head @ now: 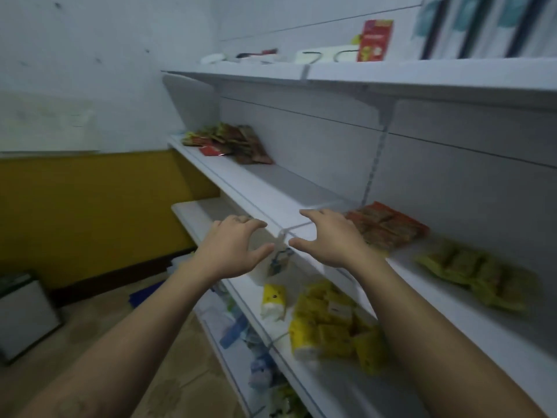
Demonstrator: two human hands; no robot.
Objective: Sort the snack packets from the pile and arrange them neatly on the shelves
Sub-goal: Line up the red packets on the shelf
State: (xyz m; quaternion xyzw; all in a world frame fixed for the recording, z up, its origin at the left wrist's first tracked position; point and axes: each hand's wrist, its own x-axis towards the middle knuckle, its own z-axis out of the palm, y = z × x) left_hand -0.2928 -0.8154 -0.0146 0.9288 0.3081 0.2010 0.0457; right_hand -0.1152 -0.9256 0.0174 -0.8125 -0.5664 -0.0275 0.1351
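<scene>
A pile of red and green snack packets [232,143] lies at the far left end of the middle shelf [271,188]. On the same shelf, to the right, sit a flat row of orange-red packets [388,226] and a row of yellow-green packets [476,274]. The lower shelf [325,381] carries several yellow packets [331,324]. My left hand [232,245] hovers in front of the middle shelf's edge, fingers spread and empty. Just right of it, my right hand [330,236] reaches over the shelf edge, fingers loosely spread, its back close to the orange-red packets, holding nothing.
The top shelf [391,73] holds a red box [373,40], white items and tall dark-edged packs at the right. Blue and white goods [238,330] fill the lowest shelf. A grey box [24,315] stands on the floor at the left, below a yellow wall.
</scene>
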